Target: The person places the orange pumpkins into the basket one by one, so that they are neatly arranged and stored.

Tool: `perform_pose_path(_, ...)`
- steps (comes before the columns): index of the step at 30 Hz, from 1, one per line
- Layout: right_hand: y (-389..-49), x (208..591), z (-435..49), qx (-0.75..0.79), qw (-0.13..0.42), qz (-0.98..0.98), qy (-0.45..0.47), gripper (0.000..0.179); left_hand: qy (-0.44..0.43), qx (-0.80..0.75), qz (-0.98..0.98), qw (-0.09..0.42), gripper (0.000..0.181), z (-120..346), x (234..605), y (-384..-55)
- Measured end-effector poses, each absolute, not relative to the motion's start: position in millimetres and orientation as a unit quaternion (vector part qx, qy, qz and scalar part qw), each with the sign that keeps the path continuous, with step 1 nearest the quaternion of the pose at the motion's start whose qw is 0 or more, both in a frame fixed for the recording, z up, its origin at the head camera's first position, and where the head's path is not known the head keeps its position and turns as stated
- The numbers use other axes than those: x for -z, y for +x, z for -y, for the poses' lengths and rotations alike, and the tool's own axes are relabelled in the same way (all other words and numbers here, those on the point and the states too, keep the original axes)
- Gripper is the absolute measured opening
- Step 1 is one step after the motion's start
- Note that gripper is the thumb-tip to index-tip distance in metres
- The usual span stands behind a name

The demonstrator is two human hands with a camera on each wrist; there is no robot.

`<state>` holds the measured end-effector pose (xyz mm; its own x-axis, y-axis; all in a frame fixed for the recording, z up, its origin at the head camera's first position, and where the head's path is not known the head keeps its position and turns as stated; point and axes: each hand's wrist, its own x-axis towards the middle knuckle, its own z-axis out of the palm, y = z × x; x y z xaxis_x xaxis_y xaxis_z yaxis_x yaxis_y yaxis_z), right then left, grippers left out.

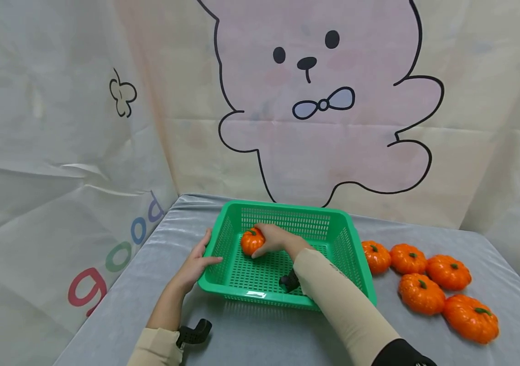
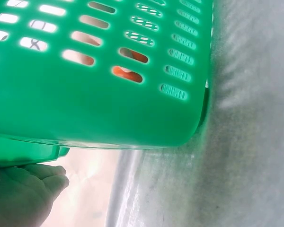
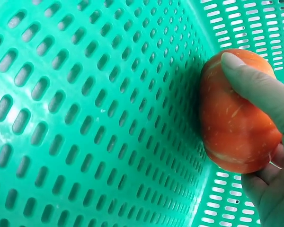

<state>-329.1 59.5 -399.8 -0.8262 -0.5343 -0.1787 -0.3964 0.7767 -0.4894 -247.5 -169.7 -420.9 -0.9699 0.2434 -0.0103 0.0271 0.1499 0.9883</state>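
A small orange pumpkin (image 1: 251, 242) with a green stem is inside the green plastic basket (image 1: 260, 294), near its left side. My right hand (image 1: 274, 238) reaches over the front rim and grips that pumpkin, thumb on one side and fingers on the other. In the right wrist view the pumpkin (image 3: 236, 113) sits close to the slotted basket floor (image 3: 85, 113). At the basket's left rim, my left hand (image 1: 195, 264) holds on, thumb laid over the edge and fingers along the outside. The left wrist view shows the left hand (image 2: 28, 194) just under the rim.
Several orange pumpkins (image 1: 422, 294) lie grouped on the grey cloth-covered table (image 1: 260, 335) to the right of the basket. One pumpkin (image 1: 375, 257) sits right beside the basket's right wall. A printed fabric backdrop (image 1: 186, 152) stands behind and along the left.
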Motion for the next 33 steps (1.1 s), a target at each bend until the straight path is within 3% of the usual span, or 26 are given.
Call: perform_pose_path(33,-329,398,-50,0.188,0.152,-0.932,-0.269,0.091,0.090,-0.646,-0.754,0.082,0.086,170,419,-248)
